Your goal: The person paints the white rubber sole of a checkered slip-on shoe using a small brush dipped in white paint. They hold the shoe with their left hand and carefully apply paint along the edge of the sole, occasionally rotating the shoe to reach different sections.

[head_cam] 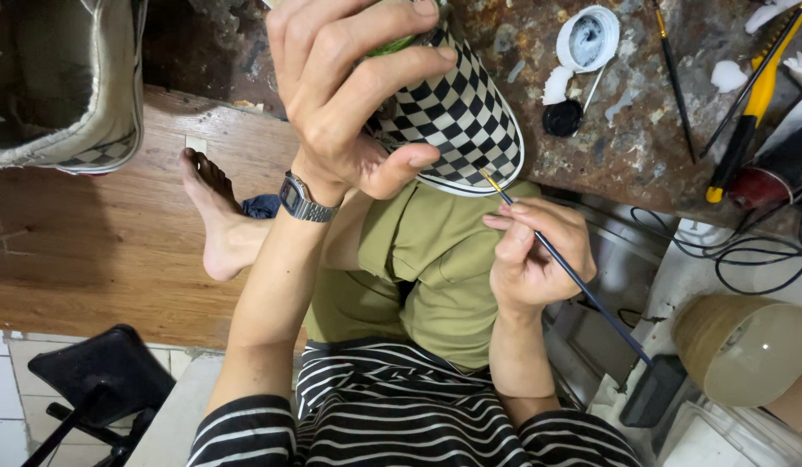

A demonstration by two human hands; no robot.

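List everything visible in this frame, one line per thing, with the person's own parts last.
Checkered shoe: 1, black and white, top centre, held by the left hand.
Paintbrush: 1, dark handle, tip at the shoe's white sole edge, in the right hand.
Second shoe: 1, cream with checkered trim, top left.
Paint lid: 1, white with grey paint, on the stained bench.
Black cap: 1, below the lid.
Screwdriver: 1, yellow and black, top right.
Thin brushes: about 2, dark, on the bench.
Cables: black, right.
Lamp shade: 1, beige, lower right.
Stool: 1, black, lower left.
Wristwatch: 1, silver.
Bare foot: 1, on the wooden floor.
Left hand; right hand.
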